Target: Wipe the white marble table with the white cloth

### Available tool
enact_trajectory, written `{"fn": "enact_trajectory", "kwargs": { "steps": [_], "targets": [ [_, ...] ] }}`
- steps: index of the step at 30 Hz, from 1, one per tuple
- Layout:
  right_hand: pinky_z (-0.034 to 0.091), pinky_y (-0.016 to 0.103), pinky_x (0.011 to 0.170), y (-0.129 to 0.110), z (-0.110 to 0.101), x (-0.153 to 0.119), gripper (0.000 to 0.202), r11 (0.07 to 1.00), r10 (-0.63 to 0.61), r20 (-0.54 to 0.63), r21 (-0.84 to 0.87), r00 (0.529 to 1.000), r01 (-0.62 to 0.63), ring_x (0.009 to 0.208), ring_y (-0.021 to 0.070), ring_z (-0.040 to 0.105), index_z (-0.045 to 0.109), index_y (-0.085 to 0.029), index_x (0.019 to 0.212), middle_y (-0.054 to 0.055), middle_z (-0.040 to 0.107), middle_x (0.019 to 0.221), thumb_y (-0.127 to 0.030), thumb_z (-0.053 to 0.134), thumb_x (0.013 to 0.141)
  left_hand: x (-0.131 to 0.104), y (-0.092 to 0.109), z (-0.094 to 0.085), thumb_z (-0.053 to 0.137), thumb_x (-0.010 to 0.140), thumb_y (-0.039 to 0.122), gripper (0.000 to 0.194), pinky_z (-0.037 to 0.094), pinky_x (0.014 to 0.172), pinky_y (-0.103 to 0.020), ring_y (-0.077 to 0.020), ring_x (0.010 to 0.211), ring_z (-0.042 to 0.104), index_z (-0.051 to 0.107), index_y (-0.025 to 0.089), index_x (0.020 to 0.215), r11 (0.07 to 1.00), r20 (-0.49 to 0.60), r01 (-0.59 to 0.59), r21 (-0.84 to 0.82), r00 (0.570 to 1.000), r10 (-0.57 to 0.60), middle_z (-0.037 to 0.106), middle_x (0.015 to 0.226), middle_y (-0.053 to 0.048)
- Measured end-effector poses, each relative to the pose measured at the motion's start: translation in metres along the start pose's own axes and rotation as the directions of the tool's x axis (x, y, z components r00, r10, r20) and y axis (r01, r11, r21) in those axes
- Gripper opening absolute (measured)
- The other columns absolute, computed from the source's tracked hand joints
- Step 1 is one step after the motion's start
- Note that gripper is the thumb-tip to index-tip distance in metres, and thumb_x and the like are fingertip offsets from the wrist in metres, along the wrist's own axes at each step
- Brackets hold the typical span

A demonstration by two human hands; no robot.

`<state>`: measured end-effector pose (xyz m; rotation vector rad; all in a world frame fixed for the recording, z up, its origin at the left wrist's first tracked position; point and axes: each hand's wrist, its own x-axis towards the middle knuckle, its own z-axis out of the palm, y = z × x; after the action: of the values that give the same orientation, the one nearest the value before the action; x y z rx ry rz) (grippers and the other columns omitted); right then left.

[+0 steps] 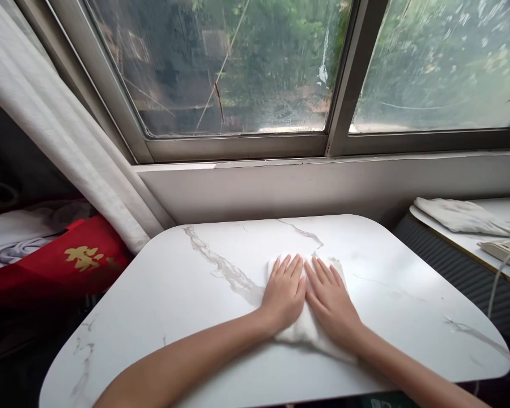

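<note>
- A person's left hand (284,289) lay flat, fingers extended and nearly together, atop a white cloth (306,331) without gripping it.
- The right hand (332,297) rested likewise, palm down and fingers slightly spread, just beside the left.
- The cloth lay right of center on a white, gray-veined desk (131,317) below a window (246,73).
- At left, red fabric (29,277) bore a gold, character-like marking (84,258) that could not be read for certain.
</note>
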<state>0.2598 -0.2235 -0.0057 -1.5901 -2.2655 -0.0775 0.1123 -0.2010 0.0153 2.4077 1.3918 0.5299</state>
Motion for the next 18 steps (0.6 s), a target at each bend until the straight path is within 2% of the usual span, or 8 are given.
{"fn": "enact_trajectory", "kwargs": {
  "steps": [3, 5, 8, 10, 12, 14, 16, 18],
  "targets": [
    [0.023, 0.053, 0.110, -0.034, -0.002, -0.039, 0.062, 0.989, -0.061, -0.035, 0.130, 0.997, 0.065, 0.141, 0.0257, 0.017, 0.000, -0.026, 0.150, 0.005, 0.022, 0.153, -0.035, 0.029, 0.096, -0.053, -0.001, -0.012, 0.019, 0.099, 0.032, 0.050, 0.012, 0.118, -0.041, -0.0169, 0.142, 0.014, 0.022, 0.021, 0.147, 0.999, 0.060, -0.045, 0.015, 0.997, 0.044, 0.023, 0.153, 0.002],
    [0.022, 0.053, 0.110, -0.052, 0.001, -0.056, 0.066, 0.964, -0.116, -0.049, 0.237, 0.992, 0.124, 0.140, 0.0277, 0.017, -0.001, -0.024, 0.150, 0.005, 0.020, 0.154, -0.037, 0.031, 0.094, -0.084, -0.006, -0.020, 0.022, 0.099, 0.032, 0.050, 0.017, 0.117, -0.044, -0.0189, 0.142, 0.015, 0.017, 0.022, 0.148, 0.996, 0.091, -0.073, 0.054, 0.994, 0.068, 0.021, 0.153, 0.001],
    [0.019, 0.052, 0.111, -0.074, 0.009, -0.064, 0.071, 0.899, -0.210, -0.069, 0.380, 0.975, 0.220, 0.140, 0.0302, 0.017, 0.002, -0.021, 0.150, 0.006, 0.018, 0.154, -0.041, 0.035, 0.090, -0.118, -0.017, -0.031, 0.026, 0.098, 0.028, 0.051, 0.026, 0.113, -0.046, -0.0219, 0.141, 0.018, 0.016, 0.021, 0.148, 0.987, 0.098, -0.089, 0.137, 0.992, 0.076, 0.025, 0.152, -0.002],
    [0.015, 0.053, 0.112, -0.087, 0.012, -0.057, 0.072, 0.867, -0.249, -0.040, 0.437, 0.968, 0.241, 0.141, 0.0297, 0.015, 0.004, -0.021, 0.150, 0.005, 0.018, 0.154, -0.039, 0.036, 0.089, -0.127, -0.025, -0.035, 0.029, 0.097, 0.026, 0.052, 0.029, 0.112, -0.047, -0.0239, 0.140, 0.020, 0.020, 0.019, 0.148, 0.976, 0.067, -0.075, 0.202, 0.996, 0.062, 0.029, 0.150, -0.004],
    [0.012, 0.051, 0.113, -0.097, 0.010, -0.039, 0.068, 0.869, -0.249, 0.050, 0.452, 0.967, 0.200, 0.141, 0.0267, 0.013, 0.006, -0.019, 0.150, 0.004, 0.017, 0.154, -0.033, 0.034, 0.089, -0.124, -0.036, -0.037, 0.029, 0.097, 0.025, 0.051, 0.028, 0.112, -0.048, -0.0249, 0.139, 0.022, 0.024, 0.017, 0.146, 0.965, 0.013, -0.028, 0.260, 1.000, 0.026, 0.031, 0.149, -0.006],
    [0.009, 0.049, 0.115, -0.104, 0.007, -0.010, 0.065, 0.897, -0.229, 0.157, 0.417, 0.961, 0.146, 0.142, 0.0234, 0.011, 0.011, -0.016, 0.150, 0.004, 0.017, 0.154, -0.026, 0.031, 0.089, -0.108, -0.049, -0.038, 0.027, 0.097, 0.024, 0.049, 0.026, 0.112, -0.048, -0.0251, 0.138, 0.025, 0.029, 0.016, 0.145, 0.955, -0.041, 0.042, 0.294, 0.999, -0.031, 0.034, 0.148, -0.008],
    [0.008, 0.046, 0.116, -0.106, 0.007, 0.026, 0.062, 0.926, -0.217, 0.221, 0.354, 0.951, 0.129, 0.142, 0.0222, 0.011, 0.017, -0.010, 0.149, 0.007, 0.019, 0.154, -0.024, 0.030, 0.089, -0.083, -0.067, -0.040, 0.024, 0.097, 0.024, 0.048, 0.025, 0.112, -0.048, -0.0250, 0.138, 0.026, 0.033, 0.014, 0.143, 0.945, -0.080, 0.119, 0.304, 0.992, -0.100, 0.035, 0.148, -0.009],
    [0.008, 0.045, 0.115, -0.103, 0.015, 0.066, 0.060, 0.942, -0.219, 0.219, 0.300, 0.951, 0.148, 0.141, 0.0224, 0.014, 0.022, -0.006, 0.147, 0.010, 0.022, 0.153, -0.025, 0.028, 0.090, -0.052, -0.087, -0.045, 0.023, 0.096, 0.024, 0.048, 0.023, 0.113, -0.047, -0.0251, 0.138, 0.025, 0.036, 0.011, 0.142, 0.933, -0.102, 0.197, 0.302, 0.979, -0.174, 0.036, 0.147, -0.010]
  ]
}}
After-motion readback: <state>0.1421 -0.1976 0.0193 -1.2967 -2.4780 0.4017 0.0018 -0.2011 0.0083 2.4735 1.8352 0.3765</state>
